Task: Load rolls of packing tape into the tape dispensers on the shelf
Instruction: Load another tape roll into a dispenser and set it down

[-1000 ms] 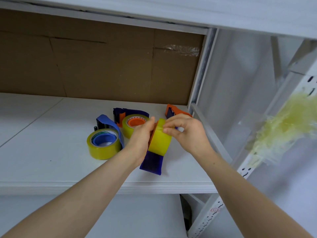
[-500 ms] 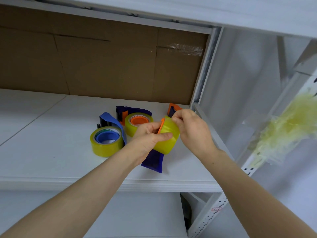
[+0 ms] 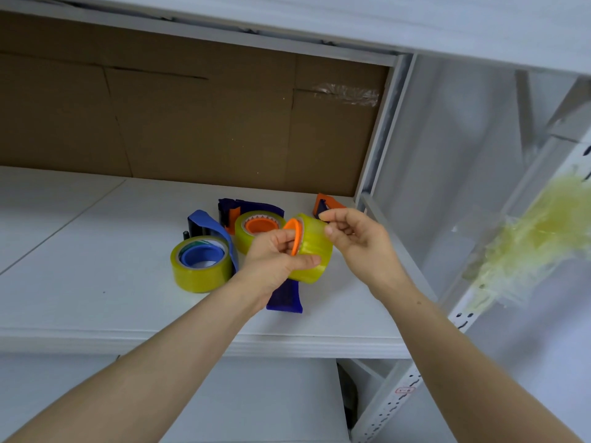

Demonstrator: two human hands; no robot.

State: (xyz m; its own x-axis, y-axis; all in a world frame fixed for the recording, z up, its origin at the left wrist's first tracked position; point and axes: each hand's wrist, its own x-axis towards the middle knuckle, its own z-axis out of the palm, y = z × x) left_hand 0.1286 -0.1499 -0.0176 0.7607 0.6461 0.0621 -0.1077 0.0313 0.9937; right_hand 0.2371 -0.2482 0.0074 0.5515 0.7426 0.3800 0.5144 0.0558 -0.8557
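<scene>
My left hand [image 3: 277,262] grips a yellowish tape roll [image 3: 315,251] mounted on a dispenser with an orange hub [image 3: 295,233] and a dark blue handle [image 3: 286,297] hanging below. My right hand [image 3: 358,239] pinches at the top right edge of that roll. On the white shelf [image 3: 96,282] lie two other loaded dispensers: a blue one with a tape roll [image 3: 201,270] at the left and a dark blue and orange one with a roll [image 3: 256,227] behind. An orange and blue dispenser part [image 3: 326,204] sits behind my right hand.
Brown cardboard [image 3: 192,123] backs the shelf. A white perforated upright [image 3: 399,401] stands at the right, with a wad of yellowish used tape [image 3: 527,247] stuck to the frame. Another white shelf board hangs above.
The held roll and dispenser have tilted so the orange hub faces more to the left. My right hand's fingers moved from the roll's front to its top right edge.
</scene>
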